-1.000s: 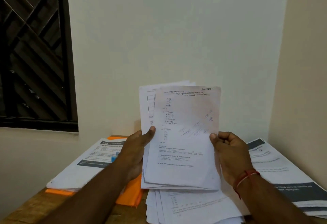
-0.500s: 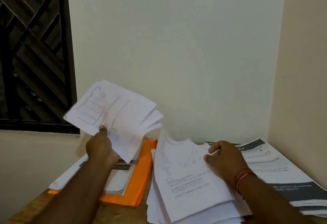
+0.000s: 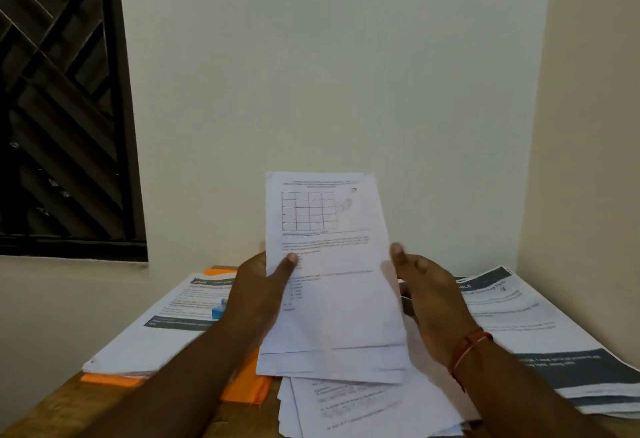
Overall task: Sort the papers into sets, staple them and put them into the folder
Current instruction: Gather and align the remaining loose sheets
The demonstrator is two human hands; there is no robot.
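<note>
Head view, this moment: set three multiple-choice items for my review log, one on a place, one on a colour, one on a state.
1. Where does the orange folder lie?
A) on the windowsill
B) on the table, under the left printed stack
C) in the right hand

2. What colour is the wrist thread?
A) red
B) green
C) blue

3. How are the held sheets?
A) flat on the table
B) rolled into a tube
C) raised upright in the left hand

Answers: B, orange edges show beneath that stack; A, a red strand circles the wrist; C, the left thumb presses their front face.
</note>
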